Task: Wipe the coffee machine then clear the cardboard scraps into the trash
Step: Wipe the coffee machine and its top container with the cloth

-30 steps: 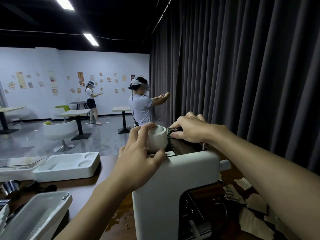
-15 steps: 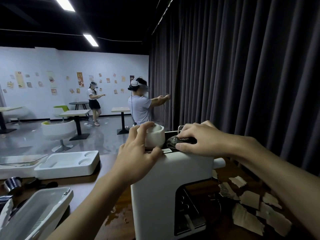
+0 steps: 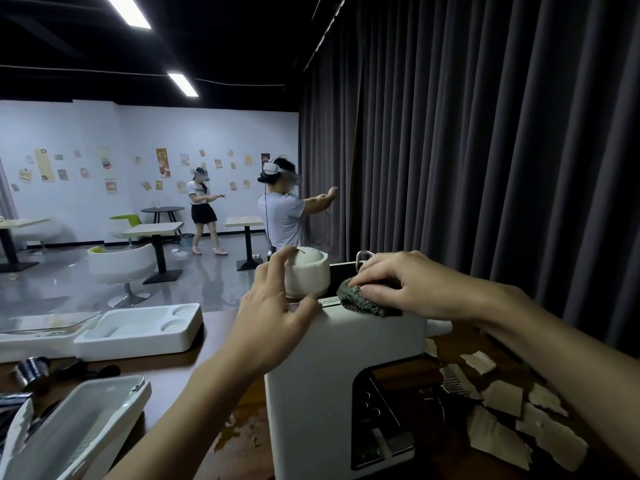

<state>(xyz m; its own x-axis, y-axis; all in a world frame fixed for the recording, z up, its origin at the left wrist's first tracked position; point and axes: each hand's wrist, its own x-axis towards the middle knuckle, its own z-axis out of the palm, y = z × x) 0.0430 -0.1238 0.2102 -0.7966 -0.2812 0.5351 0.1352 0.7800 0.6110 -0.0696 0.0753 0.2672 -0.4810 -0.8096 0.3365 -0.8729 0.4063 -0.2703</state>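
Observation:
A white coffee machine (image 3: 322, 368) stands on the brown table in front of me, with a white knob (image 3: 307, 277) on its top. My left hand (image 3: 273, 313) rests against the machine's top left edge, fingers spread around the knob. My right hand (image 3: 405, 285) grips a dark crumpled cloth (image 3: 363, 299) and presses it on the machine's top near the front edge. Several torn cardboard scraps (image 3: 502, 424) lie on the table to the right of the machine.
White foam trays (image 3: 138, 330) sit at the left, a white lidded box (image 3: 76, 431) at the lower left. A wet patch (image 3: 239, 434) marks the table (image 3: 180, 368). A dark curtain (image 3: 485, 150) hangs behind. Two people with headsets stand in the far room among tables and chairs.
My right hand has slid the cloth from the back of the machine's top toward the front edge. My left hand has stayed by the knob.

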